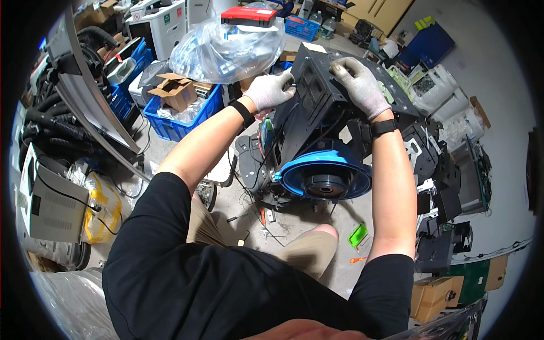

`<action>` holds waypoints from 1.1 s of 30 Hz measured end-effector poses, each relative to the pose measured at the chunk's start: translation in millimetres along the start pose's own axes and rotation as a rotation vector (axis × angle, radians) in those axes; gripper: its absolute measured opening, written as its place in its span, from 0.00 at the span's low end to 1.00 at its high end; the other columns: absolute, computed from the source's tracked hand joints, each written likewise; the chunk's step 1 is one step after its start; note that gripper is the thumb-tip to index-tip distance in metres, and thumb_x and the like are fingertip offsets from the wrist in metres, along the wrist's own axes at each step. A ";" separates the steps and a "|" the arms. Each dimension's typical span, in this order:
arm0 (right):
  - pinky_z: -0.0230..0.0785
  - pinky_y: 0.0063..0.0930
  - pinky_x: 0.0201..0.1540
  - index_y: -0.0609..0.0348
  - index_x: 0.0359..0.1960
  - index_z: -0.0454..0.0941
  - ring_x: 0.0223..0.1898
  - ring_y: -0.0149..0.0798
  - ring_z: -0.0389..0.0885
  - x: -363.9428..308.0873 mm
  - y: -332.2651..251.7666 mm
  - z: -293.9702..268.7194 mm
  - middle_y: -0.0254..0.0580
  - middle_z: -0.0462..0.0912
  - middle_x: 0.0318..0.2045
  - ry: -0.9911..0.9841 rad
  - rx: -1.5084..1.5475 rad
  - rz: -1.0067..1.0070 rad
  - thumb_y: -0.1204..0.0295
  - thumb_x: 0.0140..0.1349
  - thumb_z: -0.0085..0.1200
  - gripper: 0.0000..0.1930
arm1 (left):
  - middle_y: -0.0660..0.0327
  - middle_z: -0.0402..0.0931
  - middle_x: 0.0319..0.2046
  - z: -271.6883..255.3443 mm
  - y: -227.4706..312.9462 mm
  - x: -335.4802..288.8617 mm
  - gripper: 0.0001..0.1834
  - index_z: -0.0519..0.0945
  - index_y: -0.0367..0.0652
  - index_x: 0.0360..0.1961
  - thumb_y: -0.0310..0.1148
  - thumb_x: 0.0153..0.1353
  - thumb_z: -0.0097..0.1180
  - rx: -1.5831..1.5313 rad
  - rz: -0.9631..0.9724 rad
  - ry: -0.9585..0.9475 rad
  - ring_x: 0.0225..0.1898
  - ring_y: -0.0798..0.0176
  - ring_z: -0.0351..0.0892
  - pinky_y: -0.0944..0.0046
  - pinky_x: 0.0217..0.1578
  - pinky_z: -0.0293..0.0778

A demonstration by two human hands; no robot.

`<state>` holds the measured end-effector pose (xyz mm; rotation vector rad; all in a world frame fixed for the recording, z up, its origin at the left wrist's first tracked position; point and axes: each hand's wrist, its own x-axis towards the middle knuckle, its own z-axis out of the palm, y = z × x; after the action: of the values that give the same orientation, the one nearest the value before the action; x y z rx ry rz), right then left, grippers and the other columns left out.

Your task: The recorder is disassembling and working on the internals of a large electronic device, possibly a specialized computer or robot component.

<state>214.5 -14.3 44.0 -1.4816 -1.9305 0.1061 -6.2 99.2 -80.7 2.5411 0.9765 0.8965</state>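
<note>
A black machine housing (310, 93) with rectangular recesses in its front panel stands tilted before me. Under it hangs a round blue-rimmed part (326, 177) with a dark ring at its centre. My left hand (272, 90), in a pale work glove, is at the panel's left edge. Its thumb and fingertips are pinched together, and anything between them is too small to name. Over the housing's upper right side is my right hand (360, 85), gloved too, with the fingers curled in. Whether it grips the housing's edge or a small piece is hidden.
On the floor lie a green tray (357, 234), an orange-handled tool (358, 260) and another orange-handled tool (263, 216). A blue crate (164, 131) with a cardboard box stands left. Behind it is a plastic-wrapped bundle (226, 54) under a red case (248, 16). Dark machine parts (445, 198) crowd the right.
</note>
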 end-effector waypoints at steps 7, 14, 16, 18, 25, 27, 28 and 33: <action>0.71 0.39 0.58 0.63 0.47 0.83 0.53 0.52 0.82 1.0 4.0 1.0 0.56 0.84 0.47 0.007 0.014 0.001 0.51 0.67 0.54 0.25 | 0.44 0.83 0.41 8.9 -10.7 6.1 0.22 0.82 0.40 0.49 0.47 0.70 0.49 -0.150 -0.064 0.013 0.46 0.39 0.82 0.49 0.49 0.76; 0.72 0.35 0.54 0.65 0.47 0.82 0.47 0.45 0.83 0.4 3.3 0.6 0.52 0.85 0.43 0.026 0.055 0.010 0.53 0.69 0.57 0.23 | 0.43 0.84 0.37 1.0 -48.2 -22.5 0.23 0.82 0.37 0.50 0.46 0.68 0.49 -0.199 -0.180 -0.096 0.41 0.42 0.85 0.54 0.44 0.78; 0.72 0.32 0.53 0.66 0.46 0.82 0.46 0.38 0.82 -0.4 3.4 -1.8 0.50 0.86 0.42 0.026 0.034 -0.035 0.54 0.69 0.57 0.23 | 0.43 0.84 0.43 -4.7 -77.4 -47.1 0.25 0.84 0.40 0.47 0.50 0.64 0.50 0.014 -0.182 -0.253 0.47 0.41 0.83 0.50 0.50 0.77; 0.71 0.29 0.54 0.65 0.47 0.83 0.46 0.34 0.81 0.6 4.6 -3.3 0.46 0.86 0.42 0.007 0.068 -0.047 0.55 0.70 0.56 0.22 | 0.44 0.85 0.43 -8.1 -108.7 -78.7 0.25 0.86 0.39 0.46 0.49 0.62 0.52 0.141 -0.281 -0.469 0.47 0.42 0.84 0.49 0.49 0.77; 0.68 0.24 0.56 0.62 0.49 0.83 0.47 0.31 0.81 5.3 13.5 -2.1 0.40 0.88 0.43 0.002 0.075 -0.037 0.51 0.74 0.51 0.24 | 0.45 0.83 0.51 -20.5 -170.9 -171.5 0.33 0.84 0.37 0.51 0.58 0.69 0.47 0.371 -0.529 -0.949 0.53 0.43 0.81 0.50 0.55 0.73; 0.68 0.24 0.56 0.62 0.49 0.83 0.47 0.31 0.81 4.8 14.3 -2.3 0.40 0.87 0.43 -0.020 0.079 -0.048 0.52 0.74 0.51 0.23 | 0.43 0.79 0.57 -27.3 -175.1 -177.7 0.36 0.80 0.37 0.57 0.60 0.70 0.42 0.304 -0.616 -0.830 0.61 0.43 0.76 0.52 0.61 0.69; 0.68 0.24 0.56 0.61 0.49 0.84 0.47 0.31 0.81 4.4 14.3 -3.2 0.39 0.87 0.43 -0.005 0.029 -0.064 0.52 0.74 0.51 0.23 | 0.42 0.78 0.58 -29.8 -174.9 -175.5 0.36 0.80 0.36 0.57 0.59 0.70 0.40 0.229 -0.638 -0.743 0.62 0.42 0.75 0.52 0.62 0.69; 0.68 0.25 0.56 0.63 0.49 0.83 0.47 0.31 0.80 5.5 11.4 -1.5 0.40 0.87 0.44 -0.015 0.019 -0.050 0.53 0.73 0.53 0.23 | 0.41 0.81 0.36 -42.6 -146.0 -134.1 0.24 0.78 0.33 0.40 0.46 0.73 0.41 0.245 -0.109 -0.275 0.39 0.40 0.81 0.49 0.46 0.74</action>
<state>224.1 -6.0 42.5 -1.4230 -1.9716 0.1135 -185.3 116.9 -174.2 2.6833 1.1822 0.4026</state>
